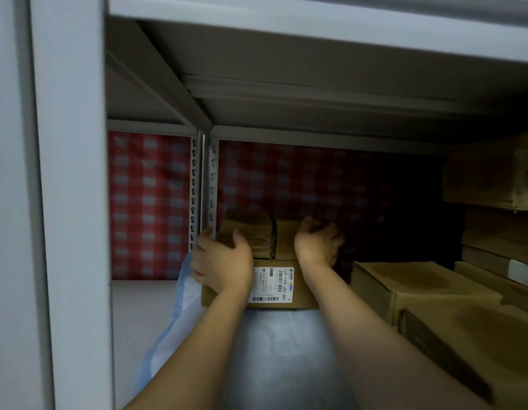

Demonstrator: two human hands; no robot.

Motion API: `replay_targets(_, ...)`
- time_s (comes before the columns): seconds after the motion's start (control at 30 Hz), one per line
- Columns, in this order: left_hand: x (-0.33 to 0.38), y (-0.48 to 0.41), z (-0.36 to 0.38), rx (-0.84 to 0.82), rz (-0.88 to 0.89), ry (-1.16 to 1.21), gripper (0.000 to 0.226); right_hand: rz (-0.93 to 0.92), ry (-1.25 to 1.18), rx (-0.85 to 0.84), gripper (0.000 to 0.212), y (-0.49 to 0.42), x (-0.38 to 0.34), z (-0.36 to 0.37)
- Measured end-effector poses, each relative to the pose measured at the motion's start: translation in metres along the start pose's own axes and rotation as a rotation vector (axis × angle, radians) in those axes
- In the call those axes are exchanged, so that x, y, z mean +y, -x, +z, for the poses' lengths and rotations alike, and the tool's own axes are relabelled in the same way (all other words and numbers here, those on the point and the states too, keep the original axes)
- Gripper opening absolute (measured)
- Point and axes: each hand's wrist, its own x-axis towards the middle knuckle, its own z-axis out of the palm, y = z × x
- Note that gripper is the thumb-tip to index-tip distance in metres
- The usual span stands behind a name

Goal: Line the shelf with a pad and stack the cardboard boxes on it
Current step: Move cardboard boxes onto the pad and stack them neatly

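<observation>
On shelf pad, both hands grip box.

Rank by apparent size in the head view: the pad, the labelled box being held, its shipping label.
1. Pad, largest, though it lies nearest the camera, which inflates it.
2. Labelled box, with left hand and right hand on it.
3. Shipping label, smallest.
</observation>
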Motion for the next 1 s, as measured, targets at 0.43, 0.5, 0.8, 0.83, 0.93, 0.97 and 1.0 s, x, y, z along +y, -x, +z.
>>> replay_targets(0.43, 0.048, 0.064, -0.023, 0.015, 0.267, 0.260, 0.058, -0.106, -0.094, 0.252, 0.040, 0.068, -0.017, -0.048)
replay_targets(0.5, 0.050, 0.069, -0.033, -0.026, 0.249, 0.275, 0.056, -0.127, -0.120, 0.235, 0.037, 0.087, -0.023, -0.053)
replay_targets(0.8, 0.053, 0.130, -0.068, -0.476, -0.025, 0.481, 0.057, -0.368, -0.191, 0.176, 0.027, 0.164, -0.047, -0.112)
replay_targets(0.83, 0.054, 0.132, -0.069, -0.508, -0.079, 0.517, 0.073, -0.408, -0.200, 0.184, 0.026, 0.168, -0.050, -0.116)
replay_targets(0.93, 0.047, 0.152, -0.068, -0.597, -0.097, 0.463, 0.051, -0.466, -0.178, 0.310, 0.026, 0.182, -0.045, -0.148)
replay_targets(0.97, 0.044, 0.156, -0.064, -0.612, -0.095, 0.438, 0.046, -0.457, -0.165, 0.357, 0.027, 0.183, -0.042, -0.157)
replay_targets(1.0, 0.042, 0.162, -0.063, -0.637, -0.122, 0.414, 0.047, -0.425, -0.159, 0.407, 0.028, 0.184, -0.034, -0.169)
